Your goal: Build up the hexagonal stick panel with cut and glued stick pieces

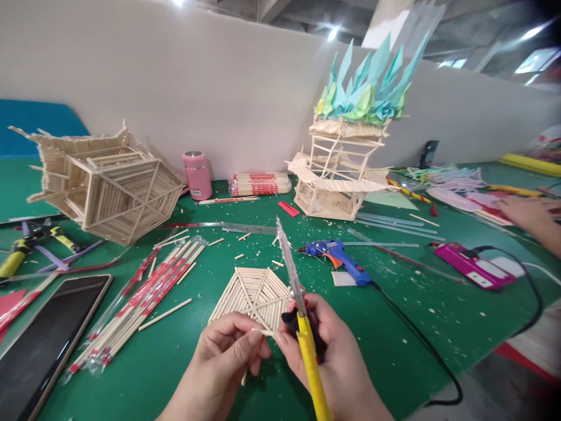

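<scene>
My right hand (333, 356) grips yellow-handled scissors (302, 316), their long blades pointing up and away. My left hand (230, 351) pinches a short thin wooden stick (264, 332) right beside the scissors' pivot. Just beyond both hands a flat hexagonal panel of wooden sticks (252, 292) lies on the green table (210, 362).
A blue glue gun (337, 260) with a black cord lies to the right. Packs of chopsticks (144, 298), a dark tablet (48, 339) and pliers (30, 242) sit at left. Two stick models (105, 184) (337, 175) and a pink cup (197, 174) stand behind. Another person's hand (526, 213) is far right.
</scene>
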The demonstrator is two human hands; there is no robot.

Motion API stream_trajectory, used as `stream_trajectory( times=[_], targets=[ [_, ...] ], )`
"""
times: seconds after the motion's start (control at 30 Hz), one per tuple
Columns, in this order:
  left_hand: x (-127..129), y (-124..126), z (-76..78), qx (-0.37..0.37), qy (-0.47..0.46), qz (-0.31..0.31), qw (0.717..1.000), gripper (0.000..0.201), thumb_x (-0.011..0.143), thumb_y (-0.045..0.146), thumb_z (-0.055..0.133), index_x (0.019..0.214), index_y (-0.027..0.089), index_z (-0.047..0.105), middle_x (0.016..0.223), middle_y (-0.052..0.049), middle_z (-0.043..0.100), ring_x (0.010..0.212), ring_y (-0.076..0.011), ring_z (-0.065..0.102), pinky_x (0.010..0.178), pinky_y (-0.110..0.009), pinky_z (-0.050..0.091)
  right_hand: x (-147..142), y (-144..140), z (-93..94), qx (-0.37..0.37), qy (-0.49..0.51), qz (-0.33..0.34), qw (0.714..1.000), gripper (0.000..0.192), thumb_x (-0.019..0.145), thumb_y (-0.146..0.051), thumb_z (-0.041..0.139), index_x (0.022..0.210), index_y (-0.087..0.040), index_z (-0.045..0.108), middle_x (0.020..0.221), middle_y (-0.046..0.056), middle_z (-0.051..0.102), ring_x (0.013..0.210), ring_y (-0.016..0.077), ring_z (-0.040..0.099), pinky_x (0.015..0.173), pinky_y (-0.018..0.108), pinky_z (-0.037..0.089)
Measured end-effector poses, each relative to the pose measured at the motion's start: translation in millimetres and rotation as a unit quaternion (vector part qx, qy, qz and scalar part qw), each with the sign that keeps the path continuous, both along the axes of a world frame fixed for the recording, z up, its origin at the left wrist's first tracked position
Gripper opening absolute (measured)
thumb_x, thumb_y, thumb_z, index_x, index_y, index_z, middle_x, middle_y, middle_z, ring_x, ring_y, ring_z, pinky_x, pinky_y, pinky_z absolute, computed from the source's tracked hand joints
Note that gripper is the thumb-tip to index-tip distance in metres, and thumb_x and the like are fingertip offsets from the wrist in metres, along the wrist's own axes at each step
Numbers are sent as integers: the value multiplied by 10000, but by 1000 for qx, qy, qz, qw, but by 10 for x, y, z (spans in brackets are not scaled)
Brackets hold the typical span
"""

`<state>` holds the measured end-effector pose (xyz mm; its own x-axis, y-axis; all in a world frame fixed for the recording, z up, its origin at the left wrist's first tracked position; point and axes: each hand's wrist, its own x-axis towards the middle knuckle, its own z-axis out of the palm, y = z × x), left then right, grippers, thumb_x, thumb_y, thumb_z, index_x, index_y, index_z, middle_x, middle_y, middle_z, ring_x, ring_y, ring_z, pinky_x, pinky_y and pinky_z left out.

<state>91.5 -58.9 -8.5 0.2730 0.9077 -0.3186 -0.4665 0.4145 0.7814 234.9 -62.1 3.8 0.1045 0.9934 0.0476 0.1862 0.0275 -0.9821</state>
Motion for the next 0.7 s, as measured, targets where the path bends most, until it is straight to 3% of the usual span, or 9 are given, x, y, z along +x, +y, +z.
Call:
stream_trajectory(
  times=[0.13,0.3,0.4,0.5,0.6,0.7],
  targets=[
    [-26,-10,-7,78,132,-11,988,195,705,357,694,773,176,673,693,-46,661,581,-116,525,536,-212,390,65,-10,0,-12,-56,38,998,289,664,-215,610,919,-215,475,735,-2,604,616,150,603,557,253,510],
    [26,-62,69,308,317,-6,897,158,793,245,578,846,230,725,732,-88,674,650,-181,576,617,-257,427,80,-23,20,-24,-77,72,994,357,608,-118,562,951,-208,512,795,9,648,659,154,621,532,218,491],
    [62,-83,106,347,343,23,872,168,791,234,572,813,246,738,672,-92,662,601,-185,563,592,-258,413,62,-7,23,-11,-81,77,994,334,605,-121,562,925,-206,519,826,18,666,675,154,625,560,222,501],
    [38,-48,100,320,347,3,882,153,782,249,590,731,230,734,628,-80,652,574,-173,561,564,-248,402,88,28,64,-8,-96,95,991,332,615,-128,577,930,-207,508,821,14,666,651,143,623,573,218,509],
    [-27,22,67,214,293,-8,932,162,753,336,633,732,198,714,583,-47,624,500,-133,519,492,-227,386,187,39,125,-16,-137,106,985,321,667,-193,606,965,-204,486,790,11,656,644,143,625,560,208,513],
    [-71,74,49,90,181,5,979,257,700,422,677,738,168,689,542,-11,577,458,-96,468,452,-205,366,333,-2,124,-16,-200,132,971,292,729,-297,589,977,-199,470,732,16,649,564,141,614,494,206,508]
  ],
)
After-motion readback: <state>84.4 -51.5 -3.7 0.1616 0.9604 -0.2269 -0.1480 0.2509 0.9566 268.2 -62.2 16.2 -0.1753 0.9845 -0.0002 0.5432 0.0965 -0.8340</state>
